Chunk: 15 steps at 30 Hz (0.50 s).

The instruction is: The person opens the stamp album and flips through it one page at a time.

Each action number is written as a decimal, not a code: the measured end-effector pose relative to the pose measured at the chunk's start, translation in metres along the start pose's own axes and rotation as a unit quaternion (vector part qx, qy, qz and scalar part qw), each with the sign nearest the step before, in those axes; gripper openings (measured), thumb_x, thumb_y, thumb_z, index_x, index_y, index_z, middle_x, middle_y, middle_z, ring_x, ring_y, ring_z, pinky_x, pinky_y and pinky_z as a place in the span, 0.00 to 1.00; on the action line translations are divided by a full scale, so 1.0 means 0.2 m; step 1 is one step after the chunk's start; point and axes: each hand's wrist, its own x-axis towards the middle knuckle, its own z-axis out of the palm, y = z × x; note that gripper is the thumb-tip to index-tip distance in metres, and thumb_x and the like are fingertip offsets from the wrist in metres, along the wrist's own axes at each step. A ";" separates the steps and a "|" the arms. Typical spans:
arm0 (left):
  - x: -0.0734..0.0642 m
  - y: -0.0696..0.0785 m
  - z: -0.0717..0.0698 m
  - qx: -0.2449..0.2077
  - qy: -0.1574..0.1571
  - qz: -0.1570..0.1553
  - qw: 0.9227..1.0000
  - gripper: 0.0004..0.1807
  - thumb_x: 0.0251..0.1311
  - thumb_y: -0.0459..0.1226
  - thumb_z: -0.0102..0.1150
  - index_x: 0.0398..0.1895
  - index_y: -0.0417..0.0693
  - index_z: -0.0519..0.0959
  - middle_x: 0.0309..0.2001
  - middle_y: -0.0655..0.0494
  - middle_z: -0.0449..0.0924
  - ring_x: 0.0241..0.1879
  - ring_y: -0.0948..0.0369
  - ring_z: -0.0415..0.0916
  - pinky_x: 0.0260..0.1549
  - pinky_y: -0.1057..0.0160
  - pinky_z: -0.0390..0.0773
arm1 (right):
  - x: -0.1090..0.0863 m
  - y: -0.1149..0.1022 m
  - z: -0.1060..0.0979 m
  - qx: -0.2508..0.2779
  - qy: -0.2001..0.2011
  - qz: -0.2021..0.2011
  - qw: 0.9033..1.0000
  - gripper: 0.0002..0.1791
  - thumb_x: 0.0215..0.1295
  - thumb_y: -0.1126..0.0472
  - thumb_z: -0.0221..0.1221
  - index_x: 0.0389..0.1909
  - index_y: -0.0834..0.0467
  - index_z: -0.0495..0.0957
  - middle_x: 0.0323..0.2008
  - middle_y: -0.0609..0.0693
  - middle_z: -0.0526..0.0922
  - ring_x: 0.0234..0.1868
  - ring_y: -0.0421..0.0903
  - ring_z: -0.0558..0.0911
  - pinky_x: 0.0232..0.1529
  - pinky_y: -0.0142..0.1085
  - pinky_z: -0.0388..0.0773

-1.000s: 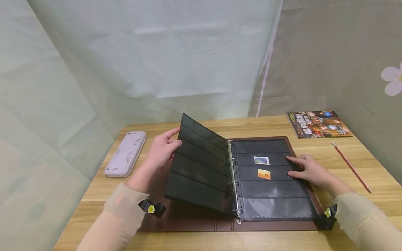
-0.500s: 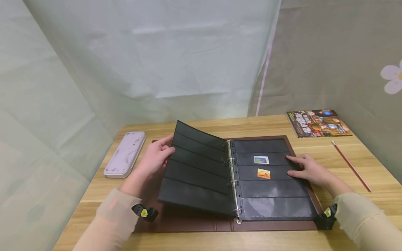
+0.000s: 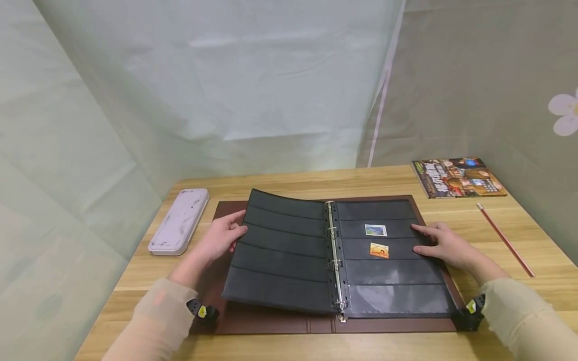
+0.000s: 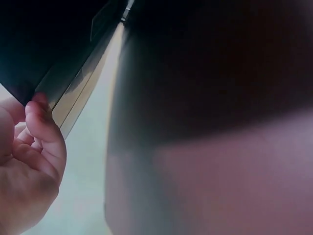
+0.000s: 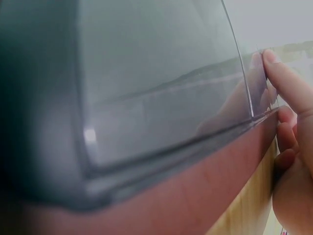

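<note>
A brown ring binder stamp album [image 3: 271,323] lies spread on the table. My left hand [image 3: 219,238] pinches the outer edge of its black left page [image 3: 280,253], which is tilted slightly above the cover; in the left wrist view the fingers [image 4: 46,125] bend at that edge. My right hand [image 3: 444,245] rests at the outer edge of the right page [image 3: 393,271], thumb and index tips touching it. That page holds a blue-green stamp [image 3: 376,230] and, one row below, an orange stamp [image 3: 379,250]. Metal rings [image 3: 335,263] join the pages at the middle.
A pale, scuffed pencil case [image 3: 179,221] lies left of the album. At the back right is a colourful book [image 3: 458,178], with a red pencil [image 3: 506,240] in front of it. Pale cloth [image 3: 271,90] hangs behind the wooden table [image 3: 384,346].
My left hand has moved left and down with the left page, which now lies flatter over the cover. My right hand has stayed in place.
</note>
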 end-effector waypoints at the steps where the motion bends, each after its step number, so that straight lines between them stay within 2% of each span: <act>1: 0.00 -0.02 0.00 0.009 -0.002 0.002 1.000 0.31 0.65 0.35 0.53 0.69 0.36 0.58 0.16 0.55 0.70 0.14 0.60 0.67 0.17 0.62 0.72 | 0.00 0.00 0.00 0.001 0.000 0.001 1.000 0.44 0.56 0.39 0.61 0.67 0.62 0.63 0.51 0.66 0.62 0.46 0.59 0.68 0.43 0.51 0.67; 7: 0.01 -0.11 0.03 0.060 -0.017 -0.012 0.998 0.29 0.64 0.35 0.53 0.67 0.34 0.61 0.16 0.56 0.70 0.13 0.60 0.67 0.18 0.60 0.73 | 0.01 0.01 0.01 -0.005 0.000 0.003 1.000 0.44 0.57 0.38 0.60 0.67 0.62 0.62 0.52 0.67 0.61 0.47 0.60 0.68 0.44 0.53 0.67; 15: 0.01 -0.16 0.06 0.087 -0.035 -0.024 0.995 0.28 0.65 0.35 0.53 0.66 0.34 0.62 0.17 0.56 0.71 0.14 0.60 0.69 0.18 0.60 0.73 | 0.01 0.00 0.00 -0.007 -0.002 0.003 1.000 0.43 0.58 0.40 0.60 0.67 0.62 0.62 0.51 0.67 0.61 0.46 0.60 0.68 0.43 0.53 0.67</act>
